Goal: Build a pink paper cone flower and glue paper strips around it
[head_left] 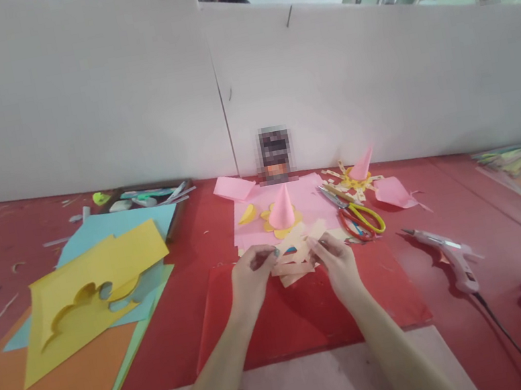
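- One yellow paper sheet (98, 277) with cut-out hole, far left.
- Left hand (251, 284) and right hand (336, 265), both pinching cream paper strips (297, 249) above red mat (312, 313).
- Two pink paper cones (281, 208), behind.
- One pair of yellow-handled scissors (357, 211).
- One glue gun (447, 253), right.

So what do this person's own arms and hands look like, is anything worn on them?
Both forearms are bare as far as the picture shows: no sleeves, gloves, watch or bracelet in view. The left hand has a fingernail painted a dark bluish-green, seen at the fingertip. The right hand shows no ring or marking that can be made out. Both arms are slim and enter from the bottom edge.
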Motion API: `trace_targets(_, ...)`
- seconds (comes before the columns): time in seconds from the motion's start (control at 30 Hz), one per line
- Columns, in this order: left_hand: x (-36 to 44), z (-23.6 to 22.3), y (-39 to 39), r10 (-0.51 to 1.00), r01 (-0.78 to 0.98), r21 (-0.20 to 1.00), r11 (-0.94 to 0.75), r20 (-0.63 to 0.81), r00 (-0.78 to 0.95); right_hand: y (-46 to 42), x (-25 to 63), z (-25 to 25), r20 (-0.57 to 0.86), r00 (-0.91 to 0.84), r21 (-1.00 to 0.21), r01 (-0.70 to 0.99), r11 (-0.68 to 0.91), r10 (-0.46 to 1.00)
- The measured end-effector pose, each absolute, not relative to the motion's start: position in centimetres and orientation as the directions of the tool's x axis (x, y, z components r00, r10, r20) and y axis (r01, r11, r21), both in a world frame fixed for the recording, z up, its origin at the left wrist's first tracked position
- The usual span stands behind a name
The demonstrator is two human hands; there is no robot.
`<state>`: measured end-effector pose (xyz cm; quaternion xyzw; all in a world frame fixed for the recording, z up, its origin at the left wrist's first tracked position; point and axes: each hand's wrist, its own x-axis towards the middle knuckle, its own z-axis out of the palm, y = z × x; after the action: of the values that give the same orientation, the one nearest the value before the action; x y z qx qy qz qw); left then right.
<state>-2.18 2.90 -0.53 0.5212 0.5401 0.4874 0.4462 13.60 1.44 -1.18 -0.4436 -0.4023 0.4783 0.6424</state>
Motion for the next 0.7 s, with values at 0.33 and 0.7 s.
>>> trace_targets(0.33, -1.3, -0.2, 2.5, 1.0, 0.05, 0.999, -0.02, 0.019, 0.019, 1.2, 12.9, -1.7, -0.015, 0.134, -0.985, -0.174, 0.009, 0.991)
trace_targets(0.7, -1.0, -0.6, 2.2, 0.993, 0.089, 0.996, 0.003, -0.014, 0.119, 1.1, 12.6, -1.1, -0.026, 0.128, -0.974, -0.228, 0.004, 0.991)
